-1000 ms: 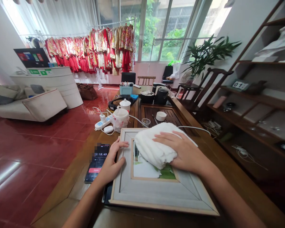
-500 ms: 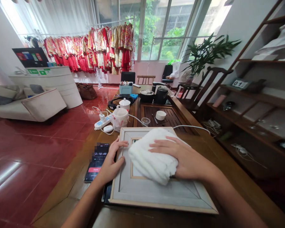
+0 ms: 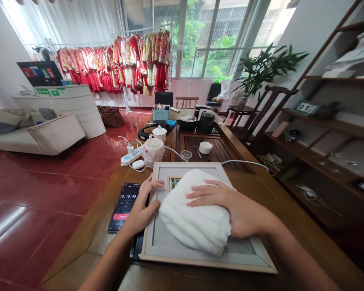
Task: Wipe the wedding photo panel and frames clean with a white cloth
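A grey picture frame [image 3: 157, 242] with a light wooden rim lies flat on the wooden table [image 3: 291, 230] in front of me. A folded white towel [image 3: 194, 224] covers most of its picture. My right hand [image 3: 230, 206] presses flat on the towel, fingers stretched out toward the left. My left hand [image 3: 141, 208] rests on the frame's left edge, fingers curled over it, holding it still. A phone [image 3: 124, 206] showing a timer lies just left of that hand.
Farther back on the table stand a white teapot [image 3: 154, 150], a power strip [image 3: 132, 155], a small white bowl [image 3: 205, 147], a black kettle [image 3: 206, 120] and a white cable [image 3: 245, 162]. Shelves [image 3: 330, 129] rise at the right. Red floor, a sofa [image 3: 45, 135] and a garment rack [image 3: 115, 64] lie at the left.
My right hand has dragged the towel across the frame toward me and leftward, from the upper right to the lower middle. The left hand has stayed on the frame's edge.
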The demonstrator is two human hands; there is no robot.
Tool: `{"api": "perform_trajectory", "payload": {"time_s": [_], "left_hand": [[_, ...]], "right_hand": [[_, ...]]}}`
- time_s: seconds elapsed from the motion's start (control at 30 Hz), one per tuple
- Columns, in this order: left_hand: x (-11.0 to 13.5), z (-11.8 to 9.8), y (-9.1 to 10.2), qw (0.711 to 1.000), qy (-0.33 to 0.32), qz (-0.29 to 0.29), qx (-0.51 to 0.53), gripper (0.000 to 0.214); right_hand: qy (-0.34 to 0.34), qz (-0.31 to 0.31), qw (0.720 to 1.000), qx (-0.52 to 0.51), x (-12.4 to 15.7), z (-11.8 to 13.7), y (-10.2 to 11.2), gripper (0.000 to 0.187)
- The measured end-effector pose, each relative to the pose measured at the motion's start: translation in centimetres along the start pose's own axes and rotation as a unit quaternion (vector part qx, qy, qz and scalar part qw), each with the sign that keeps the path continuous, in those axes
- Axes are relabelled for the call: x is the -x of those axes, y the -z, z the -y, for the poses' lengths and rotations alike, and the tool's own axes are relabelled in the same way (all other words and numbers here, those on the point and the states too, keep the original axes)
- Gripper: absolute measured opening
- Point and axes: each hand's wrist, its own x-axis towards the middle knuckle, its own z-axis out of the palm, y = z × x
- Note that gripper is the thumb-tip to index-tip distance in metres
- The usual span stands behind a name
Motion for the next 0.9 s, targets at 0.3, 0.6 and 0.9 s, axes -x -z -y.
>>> {"api": "perform_trajectory", "payload": {"time_s": [0.3, 0.6, 0.9], "left_hand": [[0.2, 0.2, 0.0, 1.000, 0.000, 0.002, 0.003, 0.035], [0.0, 0.2, -0.1, 1.000, -0.007, -0.010, -0.003, 0.038], [0.2, 0.0, -0.1, 1.000, -0.003, -0.006, -0.001, 0.036]], "right_hand": [[-0.094, -0.126, 0.983, 0.091, 0.0, -2.5, -0.9, 0.063], [0.015, -0.002, 1.000, -0.001, -0.8, 0.4, -0.6, 0.066], [-0.113, -0.139, 0.978, 0.103, -0.4, -1.7, -1.1, 0.063]]}}
